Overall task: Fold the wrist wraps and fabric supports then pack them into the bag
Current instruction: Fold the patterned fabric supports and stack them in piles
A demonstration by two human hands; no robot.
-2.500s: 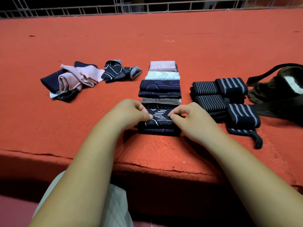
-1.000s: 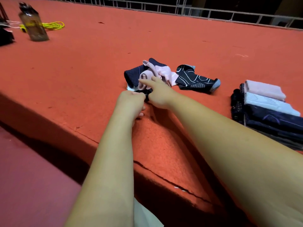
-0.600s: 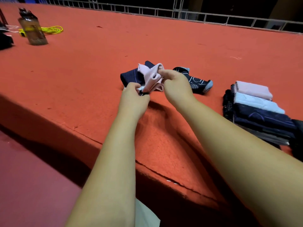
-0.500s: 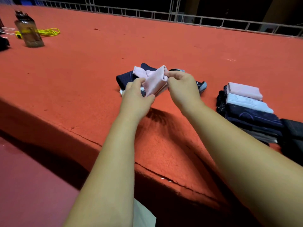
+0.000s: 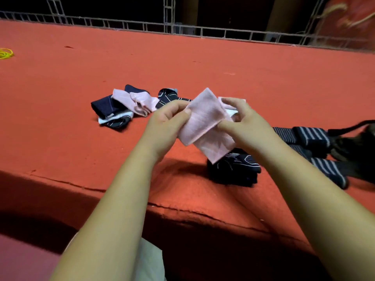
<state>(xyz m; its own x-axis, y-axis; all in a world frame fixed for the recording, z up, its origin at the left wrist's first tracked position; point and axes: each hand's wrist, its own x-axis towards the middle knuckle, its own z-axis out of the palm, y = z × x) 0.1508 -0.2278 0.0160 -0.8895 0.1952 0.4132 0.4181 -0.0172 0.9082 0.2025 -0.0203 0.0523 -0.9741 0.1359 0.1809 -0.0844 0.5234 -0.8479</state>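
Note:
A pink fabric support (image 5: 205,126) is held in the air above the red carpeted platform (image 5: 60,138). My left hand (image 5: 166,126) pinches its left edge and my right hand (image 5: 243,124) grips its right side. Directly below lies the stack of folded supports (image 5: 235,169), dark patterned piece on top, partly hidden by my right arm. A loose pile of unfolded supports (image 5: 123,108), navy, pink and white, lies to the left. Rolled black wrist wraps with white stripes (image 5: 312,136) sit at the right, beside the dark bag (image 5: 357,147) at the frame edge.
A metal railing (image 5: 182,29) runs along the far edge of the platform. A yellow cord (image 5: 5,53) lies at the far left. The platform's front edge (image 5: 182,211) drops off just below my forearms.
Both hands went from the folded stack to the loose pile, took a pink support from it and carried it right, over the stack. The view swung back right; the bottle left the frame.

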